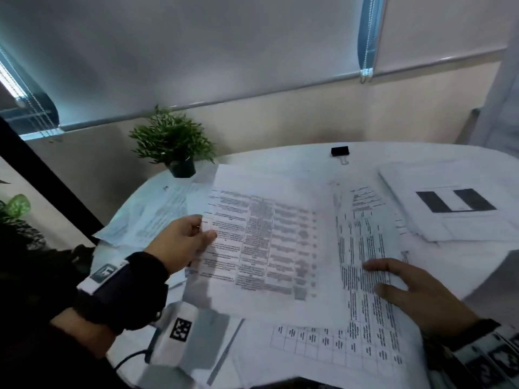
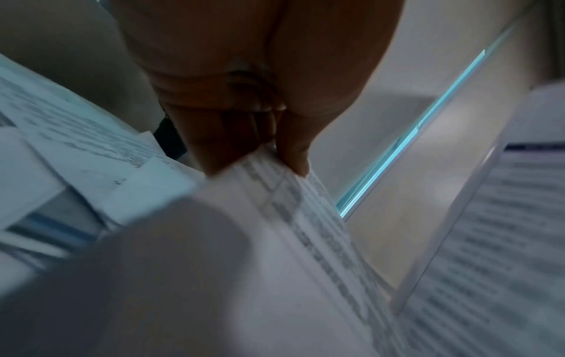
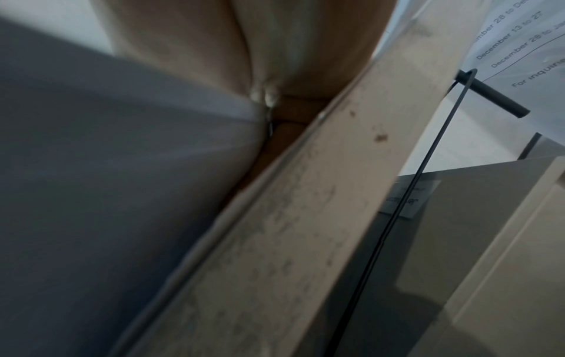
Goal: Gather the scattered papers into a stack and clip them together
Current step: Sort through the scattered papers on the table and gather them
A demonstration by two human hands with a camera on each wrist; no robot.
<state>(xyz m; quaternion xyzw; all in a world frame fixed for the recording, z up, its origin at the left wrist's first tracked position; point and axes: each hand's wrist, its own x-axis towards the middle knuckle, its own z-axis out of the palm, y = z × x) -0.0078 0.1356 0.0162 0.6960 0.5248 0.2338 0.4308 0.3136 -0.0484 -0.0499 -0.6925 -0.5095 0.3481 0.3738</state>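
While the left hand [image 1: 179, 242] pinches the left edge of a printed table sheet [image 1: 261, 242] between thumb and curled fingers [image 2: 293, 154], a grip the left wrist view shows close up, the right hand [image 1: 415, 293] lies flat with straight fingers on a text sheet [image 1: 365, 248] near the counter's [image 1: 280, 155] right side. Only the head view shows the black binder clip [image 1: 340, 151] at the far edge, a separate paper pile [image 1: 455, 203] at the far right, more loose papers [image 1: 323, 346] along the near edge and a potted plant [image 1: 174, 144] at the far left. Blurred, the right wrist view shows little beyond the palm [image 3: 275, 48] against paper.
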